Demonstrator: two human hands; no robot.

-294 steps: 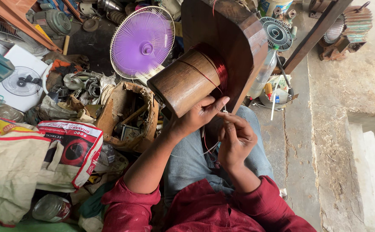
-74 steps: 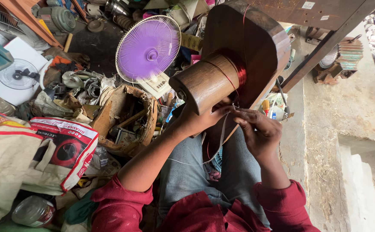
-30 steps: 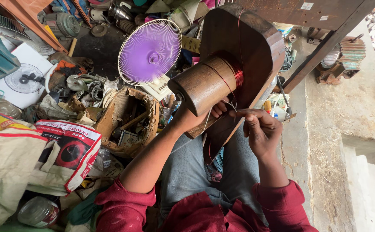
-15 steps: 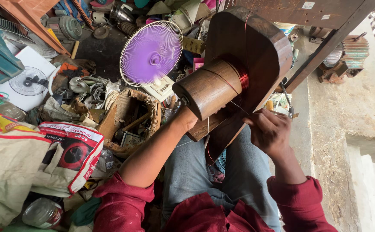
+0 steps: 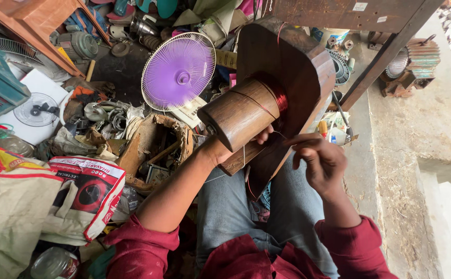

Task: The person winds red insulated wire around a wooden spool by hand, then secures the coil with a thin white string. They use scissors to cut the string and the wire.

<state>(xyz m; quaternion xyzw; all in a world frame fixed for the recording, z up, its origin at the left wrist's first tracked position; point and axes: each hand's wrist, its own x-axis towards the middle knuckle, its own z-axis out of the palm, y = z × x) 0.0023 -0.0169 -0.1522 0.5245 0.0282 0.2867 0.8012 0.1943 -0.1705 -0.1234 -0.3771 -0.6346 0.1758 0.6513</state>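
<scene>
A wooden winding drum [image 5: 241, 111] sticks out of an upright wooden board [image 5: 292, 77]; a band of red copper wire [image 5: 276, 93] is wound at its base. My left hand [image 5: 259, 138] reaches under the drum, mostly hidden behind it, fingers against the wood. My right hand [image 5: 322, 161] hovers to the right of the drum, fingers pinched on a thin wire [image 5: 279, 134] that runs toward the coil. Both forearms wear dark red sleeves, and my jeans-clad legs are below the board.
A purple fan [image 5: 179, 71] lies behind the drum. An open cardboard box [image 5: 155, 147] of parts sits to the left, beside printed sacks [image 5: 55, 194] and tangled wires. A white fan base [image 5: 36, 108] is far left. A concrete ledge [image 5: 422, 129] runs on the right.
My left hand has slid further under the drum. My right hand has dropped a little and drawn to the right, away from the coil, pulling the wire.
</scene>
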